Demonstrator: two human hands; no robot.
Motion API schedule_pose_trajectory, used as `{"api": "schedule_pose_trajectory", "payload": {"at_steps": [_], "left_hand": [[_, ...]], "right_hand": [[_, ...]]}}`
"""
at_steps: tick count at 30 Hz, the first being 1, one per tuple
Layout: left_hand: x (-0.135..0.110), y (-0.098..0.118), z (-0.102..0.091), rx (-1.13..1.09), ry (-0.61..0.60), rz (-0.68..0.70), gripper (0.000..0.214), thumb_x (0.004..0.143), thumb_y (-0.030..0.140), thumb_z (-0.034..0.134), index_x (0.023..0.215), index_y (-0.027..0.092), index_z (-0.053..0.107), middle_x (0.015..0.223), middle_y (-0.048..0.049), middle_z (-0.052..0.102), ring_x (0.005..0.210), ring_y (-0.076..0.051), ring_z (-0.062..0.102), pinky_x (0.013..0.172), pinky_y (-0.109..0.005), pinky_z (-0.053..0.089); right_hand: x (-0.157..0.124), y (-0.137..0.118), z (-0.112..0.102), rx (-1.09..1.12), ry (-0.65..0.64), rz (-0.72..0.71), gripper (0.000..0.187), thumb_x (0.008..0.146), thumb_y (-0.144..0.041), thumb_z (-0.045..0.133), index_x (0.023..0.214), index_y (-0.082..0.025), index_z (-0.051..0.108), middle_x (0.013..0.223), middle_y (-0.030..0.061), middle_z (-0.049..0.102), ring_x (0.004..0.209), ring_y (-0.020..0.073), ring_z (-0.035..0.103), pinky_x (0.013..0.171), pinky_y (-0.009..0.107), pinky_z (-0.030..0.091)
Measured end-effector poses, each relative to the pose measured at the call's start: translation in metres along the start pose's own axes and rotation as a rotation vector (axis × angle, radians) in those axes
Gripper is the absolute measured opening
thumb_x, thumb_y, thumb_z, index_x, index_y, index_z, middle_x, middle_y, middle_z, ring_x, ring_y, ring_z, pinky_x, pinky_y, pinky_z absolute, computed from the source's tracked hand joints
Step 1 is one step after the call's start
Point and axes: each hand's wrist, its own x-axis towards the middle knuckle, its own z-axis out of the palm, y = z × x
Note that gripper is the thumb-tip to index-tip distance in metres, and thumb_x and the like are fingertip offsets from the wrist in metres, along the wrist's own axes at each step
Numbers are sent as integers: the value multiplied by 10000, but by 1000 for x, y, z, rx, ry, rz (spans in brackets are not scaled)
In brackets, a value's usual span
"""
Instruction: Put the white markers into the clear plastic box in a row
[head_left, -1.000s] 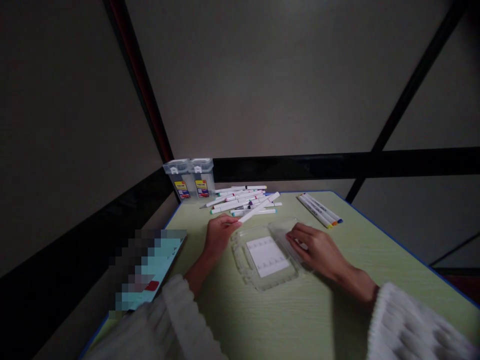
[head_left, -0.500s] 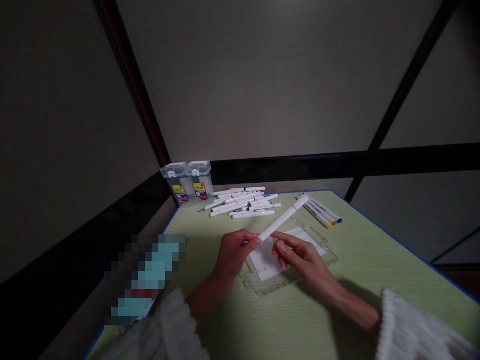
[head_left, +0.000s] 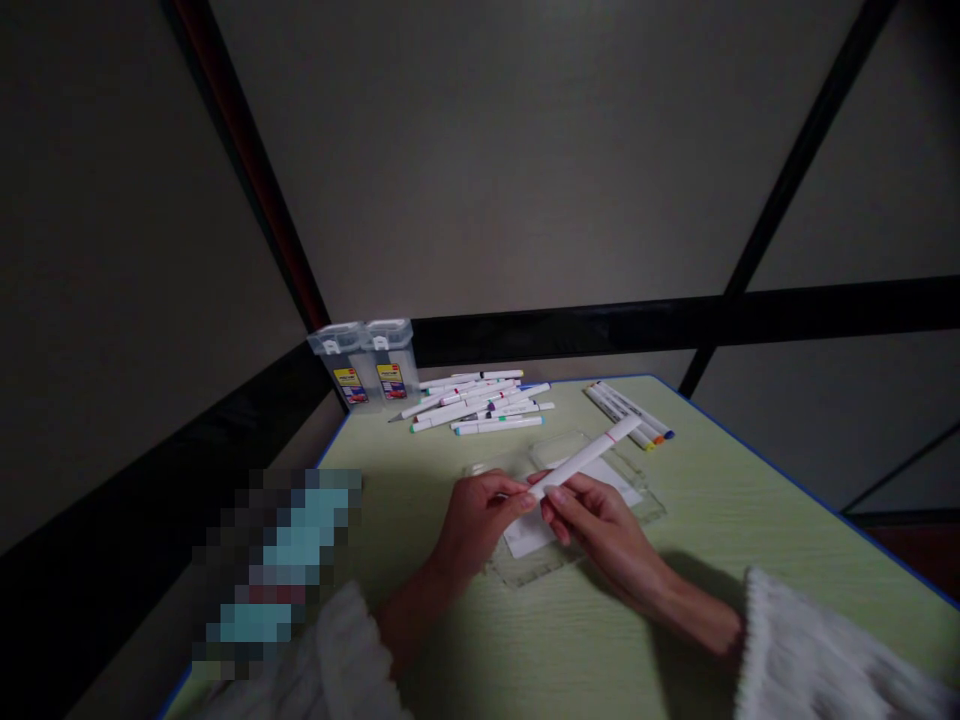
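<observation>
A white marker (head_left: 586, 457) with a thin red ring near its far end is held slanting up to the right. My left hand (head_left: 480, 515) pinches its near end between thumb and fingers. Just beside it, my right hand (head_left: 596, 515) is closed on the lower part of the barrel, thumb on top. Beneath both hands lies a clear plastic case (head_left: 517, 577) with a white sheet (head_left: 525, 537) in it, partly hidden by the hands. Past the marker's far end, several markers (head_left: 628, 415) with yellow, orange and blue ends lie side by side.
A loose pile of white markers (head_left: 480, 400) lies at the table's back. Left of it stand two clear lidded containers (head_left: 367, 370) with colourful labels. A blurred-out patch (head_left: 300, 550) covers something at the left edge. The green table (head_left: 720, 480) has a blue edge, with walls behind and left.
My right hand has closed from a pointing pose onto the marker's barrel. The marker has dropped slightly and tilted lower. The whole view has shifted a little.
</observation>
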Motion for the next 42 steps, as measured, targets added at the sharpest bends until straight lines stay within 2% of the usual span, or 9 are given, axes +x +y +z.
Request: {"api": "schedule_pose_trajectory", "payload": {"at_steps": [9,13,17,20,23,26,29,33,42], "left_hand": [[-1,-1,0,97,-29,98,162,660,275,594,608,133,652,585,-10,563,582,-107,497,566,-204,378],[2,-3,-2,116,-69,112,172,665,262,589,554,138,632,575,-12,569,587,-112,505,575,-210,381],[6,-7,-4,62,-18,79,160,646,250,600,538,132,609,563,-12,575,569,-113,514,570,-214,395],[9,-8,-6,-38,43,18,147,638,276,616,619,130,620,608,-24,618,608,-128,556,605,-227,421],[9,-6,-7,-166,63,-1,219,632,289,637,784,132,617,726,-41,660,664,-135,592,651,-244,441],[9,-4,-8,-258,25,33,325,628,262,651,914,128,575,803,-58,665,696,-134,604,670,-248,447],[8,-2,-7,-281,-40,17,398,599,220,675,963,121,548,797,-69,667,729,-151,610,698,-260,452],[6,-3,-5,-276,-116,-34,407,560,197,698,932,122,552,790,-75,666,750,-168,613,722,-284,459],[7,-4,-5,-226,-100,-36,357,511,157,711,841,121,581,738,-46,640,677,-136,591,646,-245,458]], "right_hand": [[-2,3,0,-45,-1,-13,253,785,-404,550,804,-153,553,513,-53,453,441,69,372,447,210,277],[-3,1,2,-78,0,1,293,793,-451,514,733,-164,509,504,-53,436,437,74,364,440,212,277],[-4,-5,4,-130,-36,35,331,790,-491,485,698,-173,472,531,-44,449,449,79,390,450,215,304],[-5,-8,5,-199,-113,59,343,779,-511,480,708,-175,481,535,-49,435,451,80,394,450,215,320],[-6,-5,6,-243,-182,64,331,773,-499,493,705,-176,473,528,-52,438,441,78,393,435,209,314],[-7,-2,6,-251,-202,58,339,772,-486,501,635,-185,426,508,-52,440,423,75,392,423,205,309],[-7,-1,6,-250,-219,67,367,757,-508,509,606,-192,400,497,-53,441,409,72,393,414,203,318],[-6,-1,7,-248,-232,79,380,736,-537,517,626,-188,416,495,-56,451,395,62,388,405,196,330],[-4,2,6,-229,-134,91,374,693,-524,576,637,-183,434,501,-63,468,386,50,386,382,183,313]]}}
